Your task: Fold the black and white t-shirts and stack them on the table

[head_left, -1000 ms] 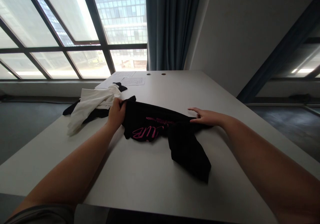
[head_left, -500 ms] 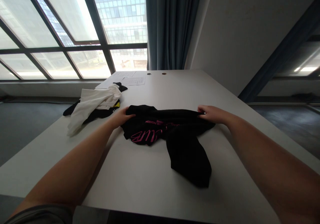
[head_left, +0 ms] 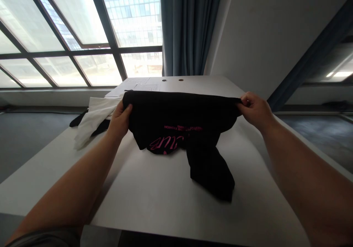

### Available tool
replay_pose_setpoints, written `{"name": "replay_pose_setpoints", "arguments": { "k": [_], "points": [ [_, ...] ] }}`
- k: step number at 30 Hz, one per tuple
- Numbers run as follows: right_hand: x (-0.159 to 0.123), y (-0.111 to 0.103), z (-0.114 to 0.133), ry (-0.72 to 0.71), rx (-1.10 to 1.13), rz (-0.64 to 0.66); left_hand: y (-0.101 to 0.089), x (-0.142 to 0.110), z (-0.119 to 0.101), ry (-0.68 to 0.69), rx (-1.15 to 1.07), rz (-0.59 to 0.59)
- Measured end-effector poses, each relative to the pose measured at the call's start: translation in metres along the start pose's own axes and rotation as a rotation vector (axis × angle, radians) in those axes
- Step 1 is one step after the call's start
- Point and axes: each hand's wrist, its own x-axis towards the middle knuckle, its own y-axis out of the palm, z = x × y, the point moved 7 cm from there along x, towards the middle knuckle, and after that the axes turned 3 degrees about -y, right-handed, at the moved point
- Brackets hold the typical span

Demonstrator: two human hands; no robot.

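Note:
A black T-shirt (head_left: 176,110) with pink lettering, upside down to me, is stretched between my two hands. My left hand (head_left: 120,119) grips its upper left corner, thumb on the near side. At the upper right corner, my right hand (head_left: 255,109) pinches the hem between thumb and fingers. The far edge is raised off the table and pulled nearly straight. Toward me the lower part droops in folds, and one sleeve-like flap lies on the table, pointing to the near right.
The white table (head_left: 154,199) runs away from me toward the window. Beyond my left hand lies a heap of white and black clothes (head_left: 95,116), partly hidden. Paper sheets (head_left: 143,86) lie at the far left, near two round holes in the tabletop. A blue curtain (head_left: 190,30) hangs behind.
My right hand has closed on the T-shirt's edge and moved right. Both hands have lifted the far edge and spread it wider, and the cloth now covers part of the clothes heap.

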Motion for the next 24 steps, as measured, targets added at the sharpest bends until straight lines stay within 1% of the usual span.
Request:
{"name": "replay_pose_setpoints", "arguments": {
  "k": [2, 3, 4, 6, 7, 9, 10, 13, 15, 16, 18, 20, 22, 24],
  "points": [
    [0.000, 0.001, -0.001, 0.017, 0.008, -0.053, 0.004, -0.001, 0.000, 0.047, 0.113, 0.017],
    [0.000, 0.004, -0.003, 0.039, 0.003, -0.049, 0.007, -0.001, 0.003, 0.050, 0.182, 0.041],
    [0.000, 0.010, -0.004, 0.058, -0.012, -0.016, 0.010, -0.002, 0.009, 0.026, 0.251, 0.083],
    [-0.001, 0.025, 0.000, 0.058, -0.043, 0.103, 0.017, -0.005, 0.031, -0.107, 0.384, 0.226],
    [-0.002, 0.033, 0.008, 0.027, -0.045, 0.182, 0.020, -0.008, 0.044, -0.191, 0.438, 0.313],
    [-0.008, 0.048, 0.034, -0.082, 0.010, 0.359, 0.026, -0.019, 0.064, -0.309, 0.497, 0.463],
    [-0.013, 0.054, 0.051, -0.138, 0.070, 0.447, 0.030, -0.023, 0.070, -0.323, 0.514, 0.514],
    [-0.033, 0.071, 0.108, -0.230, 0.284, 0.678, 0.040, -0.034, 0.073, -0.249, 0.594, 0.591],
    [-0.047, 0.082, 0.140, -0.289, 0.370, 0.799, 0.047, -0.039, 0.072, -0.185, 0.660, 0.638],
    [-0.053, 0.088, 0.153, -0.327, 0.383, 0.835, 0.051, -0.041, 0.071, -0.157, 0.673, 0.664],
    [-0.061, 0.095, 0.169, -0.378, 0.360, 0.860, 0.056, -0.043, 0.068, -0.110, 0.665, 0.700],
    [-0.066, 0.097, 0.178, -0.377, 0.312, 0.883, 0.060, -0.044, 0.064, -0.069, 0.648, 0.709],
    [-0.075, 0.094, 0.189, -0.364, 0.296, 0.994, 0.066, -0.046, 0.059, -0.021, 0.633, 0.712],
    [-0.088, 0.087, 0.206, -0.376, 0.325, 1.171, 0.076, -0.051, 0.053, 0.024, 0.645, 0.732]
  ]
}}
